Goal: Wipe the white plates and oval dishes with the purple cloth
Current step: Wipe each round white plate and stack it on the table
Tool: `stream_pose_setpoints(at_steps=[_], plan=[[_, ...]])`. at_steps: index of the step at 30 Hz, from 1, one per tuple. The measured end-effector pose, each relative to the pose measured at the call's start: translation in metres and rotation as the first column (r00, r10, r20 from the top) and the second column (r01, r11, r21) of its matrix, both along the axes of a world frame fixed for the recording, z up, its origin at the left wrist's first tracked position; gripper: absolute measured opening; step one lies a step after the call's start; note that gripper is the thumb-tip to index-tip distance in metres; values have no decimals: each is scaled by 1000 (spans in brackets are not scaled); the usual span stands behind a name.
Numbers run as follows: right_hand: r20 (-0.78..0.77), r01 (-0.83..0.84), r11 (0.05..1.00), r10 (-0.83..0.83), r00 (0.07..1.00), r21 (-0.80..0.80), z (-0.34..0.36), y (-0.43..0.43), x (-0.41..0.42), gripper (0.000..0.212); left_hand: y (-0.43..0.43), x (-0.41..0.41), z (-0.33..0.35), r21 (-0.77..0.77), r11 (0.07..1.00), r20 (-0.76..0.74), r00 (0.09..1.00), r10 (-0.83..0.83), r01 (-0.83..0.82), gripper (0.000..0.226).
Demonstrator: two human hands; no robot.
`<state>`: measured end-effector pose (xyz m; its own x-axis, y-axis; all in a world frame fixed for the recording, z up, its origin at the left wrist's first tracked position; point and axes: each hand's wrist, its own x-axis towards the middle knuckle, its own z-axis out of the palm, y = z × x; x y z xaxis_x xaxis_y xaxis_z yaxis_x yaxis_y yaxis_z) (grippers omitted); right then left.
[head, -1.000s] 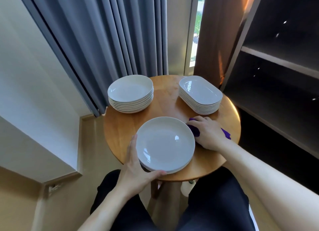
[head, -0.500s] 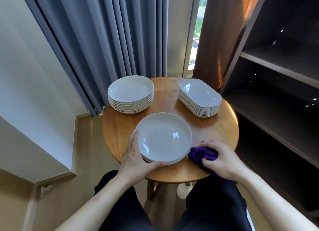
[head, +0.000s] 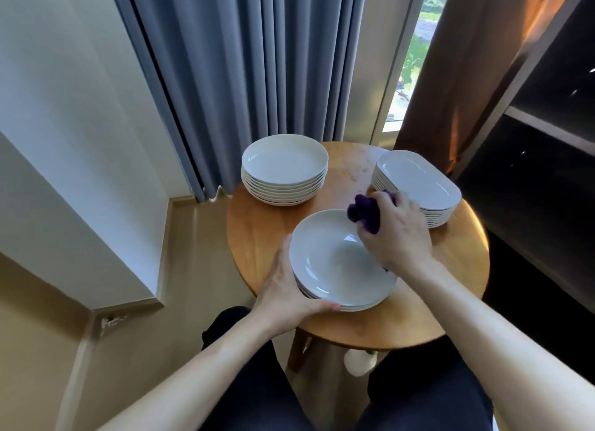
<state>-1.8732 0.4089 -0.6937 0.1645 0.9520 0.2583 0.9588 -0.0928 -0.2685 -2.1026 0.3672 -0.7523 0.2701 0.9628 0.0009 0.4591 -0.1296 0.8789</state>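
Note:
A short stack of white round plates (head: pixel 335 266) sits at the near middle of the round wooden table (head: pixel 264 234). My left hand (head: pixel 289 289) grips the stack's near-left rim, thumb along the front edge. My right hand (head: pixel 396 234) holds a bunched purple cloth (head: pixel 365 213) over the far-right rim of the top plate. A taller stack of white round plates (head: pixel 285 169) stands at the table's far left. A stack of white oval dishes (head: pixel 417 185) stands at the far right, just behind my right hand.
Grey curtains (head: pixel 257 63) hang behind the table, with a window strip (head: pixel 415 53) to their right. A dark shelving unit (head: pixel 547 147) stands close against the table's right side. My legs in dark trousers (head: pixel 418 395) are under the near edge.
My right hand has lifted the purple cloth from the table's near right edge up to the far-right rim of the top plate. The left hand stays on the stack.

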Motion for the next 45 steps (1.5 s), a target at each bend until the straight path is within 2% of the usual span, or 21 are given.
stream_pose_setpoints(at_steps=[2,4,8,11,14,19,25,28,30,32,34,36,38,41,45], plan=[[283,10,991,29,959,-136,-24,13,-22,56,0,-1,0,-9,1000,9,1000,16,-16,128],[333,56,989,-8,943,-134,-44,20,-36,53,0,0,-3,-13,1000,9,1000,10,-10,131],[216,74,995,-59,975,-64,-48,38,-56,49,6,-3,-7,-40,999,6,1000,30,-30,149],[165,34,995,-19,986,-92,-50,39,-62,48,2,-5,-9,-34,999,3,999,34,-34,142],[69,-84,990,92,993,-112,-46,31,-74,46,3,-3,-10,-1,1000,14,1000,21,-21,139],[-55,-323,937,319,946,-131,-39,-4,-92,47,5,-1,-10,-59,998,-30,999,24,-26,165],[-200,-473,818,429,881,-326,-20,-34,-49,46,7,-3,-8,-12,1000,-119,993,-9,7,149],[-97,-443,789,447,889,-425,-13,-28,-30,38,7,-1,-11,10,1000,-192,981,-13,15,143],[71,-330,833,400,914,-444,-14,-18,-18,33,7,-1,-13,11,1000,-231,973,-6,9,139],[286,-184,903,308,907,-389,-20,-5,-12,33,6,-2,-14,6,1000,-224,974,11,-10,139],[397,-108,954,217,892,-278,-29,1,-18,38,6,-4,-15,4,1000,-211,977,21,-21,139],[403,-83,983,143,904,-162,-42,2,-29,38,6,-4,-16,-3,1000,-211,977,20,-21,138],[334,-54,992,88,939,-111,-49,6,-37,38,6,-3,-15,-11,1000,-205,979,15,-18,140],[207,-75,981,112,972,-179,-44,17,-41,42,6,-3,-14,-18,1000,-195,981,18,-22,146],[135,-190,945,232,963,-267,-34,-1,-43,48,6,-5,-15,-6,1000,-204,979,8,-9,149]])
